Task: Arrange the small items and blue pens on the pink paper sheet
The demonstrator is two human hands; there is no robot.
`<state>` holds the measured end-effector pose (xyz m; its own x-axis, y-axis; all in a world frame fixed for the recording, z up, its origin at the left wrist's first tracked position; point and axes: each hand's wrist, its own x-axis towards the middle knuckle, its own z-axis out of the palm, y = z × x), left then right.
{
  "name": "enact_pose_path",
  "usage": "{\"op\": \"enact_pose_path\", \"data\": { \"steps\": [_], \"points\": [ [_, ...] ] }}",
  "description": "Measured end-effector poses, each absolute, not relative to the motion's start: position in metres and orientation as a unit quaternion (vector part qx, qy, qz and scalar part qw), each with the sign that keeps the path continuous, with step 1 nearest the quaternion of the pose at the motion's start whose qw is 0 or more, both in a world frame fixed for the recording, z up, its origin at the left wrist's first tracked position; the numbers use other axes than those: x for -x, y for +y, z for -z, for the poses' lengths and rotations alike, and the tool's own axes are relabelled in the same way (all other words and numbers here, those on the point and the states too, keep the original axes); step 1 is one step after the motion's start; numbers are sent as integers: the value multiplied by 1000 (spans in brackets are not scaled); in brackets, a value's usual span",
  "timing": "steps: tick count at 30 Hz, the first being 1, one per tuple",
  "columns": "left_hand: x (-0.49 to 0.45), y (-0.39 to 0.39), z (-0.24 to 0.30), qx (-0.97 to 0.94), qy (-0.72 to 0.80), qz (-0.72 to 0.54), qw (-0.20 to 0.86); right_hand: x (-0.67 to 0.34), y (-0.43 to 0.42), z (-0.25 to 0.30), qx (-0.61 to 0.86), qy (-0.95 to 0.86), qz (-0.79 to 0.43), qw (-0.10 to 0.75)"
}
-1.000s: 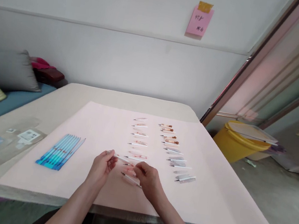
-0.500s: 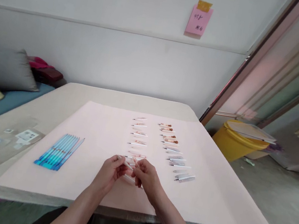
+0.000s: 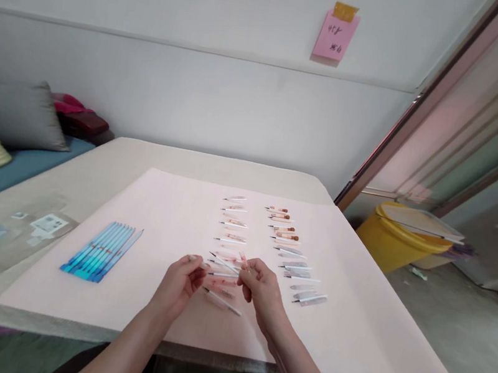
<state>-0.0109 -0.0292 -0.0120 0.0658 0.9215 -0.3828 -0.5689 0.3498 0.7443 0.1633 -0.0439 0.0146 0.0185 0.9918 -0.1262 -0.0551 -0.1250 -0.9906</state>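
My right hand [image 3: 263,286] pinches a thin white pen refill [image 3: 225,264], its dark tip pointing left. A pinkish clear pen part [image 3: 243,259] sticks up from the same fingers. Left of it, my left hand [image 3: 181,281] is closed, thumb against fingers, on a small white piece [image 3: 194,258] that is mostly hidden; its exact kind I cannot make out. Below and between the hands, a white refill [image 3: 222,301] lies on the pink sheet, beside pink-patterned pen parts [image 3: 220,283]. A column of similar refills and barrels [image 3: 233,224] runs away from me.
Another column, with brown-topped and grey pen parts [image 3: 284,229], lies to the right. Several blue pens [image 3: 101,251] sit side by side at left on the pink sheet [image 3: 168,218]. Farther left is a clear plastic bag [image 3: 27,240]. A yellow bin [image 3: 383,236] stands on the floor at right.
My hands have drawn apart. The white refill now shows in my right hand, dark tip exposed, while my left hand has moved slightly left with the small white piece.
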Motion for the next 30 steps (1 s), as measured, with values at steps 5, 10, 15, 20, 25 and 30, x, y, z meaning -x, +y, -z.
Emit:
{"op": "enact_pose_path", "data": {
  "steps": [5,10,15,20,25,30],
  "points": [
    [-7,-44,6,-268,390,-458,752,-152,-45,7,536,-520,-498,442],
    [-7,-45,6,-275,398,-461,744,-150,-47,17,527,-575,-479,402],
    [-4,-44,10,-252,420,-465,737,-152,-49,19,526,-601,-479,365],
    [-4,-44,9,-244,437,-467,728,-155,-49,17,542,-631,-417,366],
    [-3,-44,12,-246,455,-472,714,-158,-44,11,579,-692,-298,310],
    [7,-48,20,-228,489,-497,679,-164,-40,7,610,-728,-194,246]
  ]
}}
